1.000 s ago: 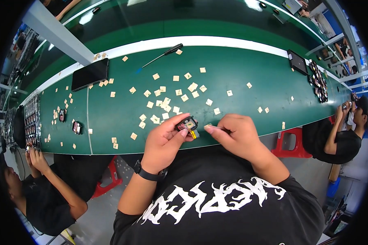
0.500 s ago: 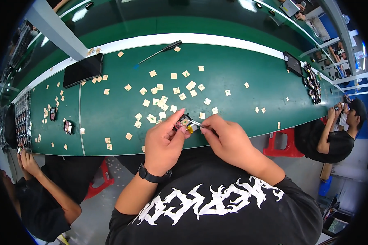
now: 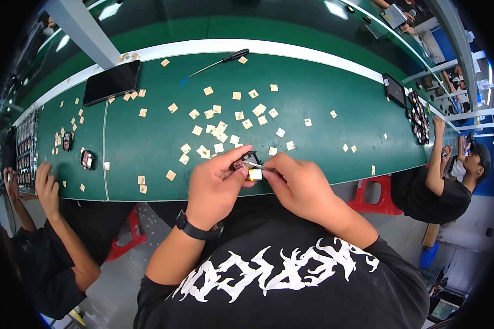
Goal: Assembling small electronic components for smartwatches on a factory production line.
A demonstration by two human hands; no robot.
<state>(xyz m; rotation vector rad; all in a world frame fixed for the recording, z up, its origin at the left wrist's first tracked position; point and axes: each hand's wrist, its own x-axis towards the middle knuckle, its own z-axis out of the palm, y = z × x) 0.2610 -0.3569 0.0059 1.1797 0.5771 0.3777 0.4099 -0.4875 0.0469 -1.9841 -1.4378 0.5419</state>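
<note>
My left hand (image 3: 213, 189), with a black watch on the wrist, grips a small black device housing (image 3: 253, 156) near the table's front edge. Reddish circuitry shows inside it, and a silvery battery (image 3: 256, 175) with yellow tape sits at its near side. Pinched in my right hand (image 3: 299, 180) are slim metal tweezers (image 3: 254, 164), their tips over the inside of the housing. Fingers cover parts of the device. Beyond my hands, many pale square adhesive pieces (image 3: 239, 115) lie scattered on the green table (image 3: 324, 142).
A screwdriver (image 3: 218, 63) lies at the back, and a black phone-like slab (image 3: 112, 83) at the back left. Two small devices (image 3: 88, 159) rest at the left. Black parts (image 3: 419, 118) are heaped beside a dark tray (image 3: 394, 89) at the right. Co-workers (image 3: 447, 183) sit on both sides.
The device has tilted in my left hand, and the pale square seen in it earlier no longer shows. The right-hand co-worker's arm now reaches toward the black parts; the left one's hand has lifted.
</note>
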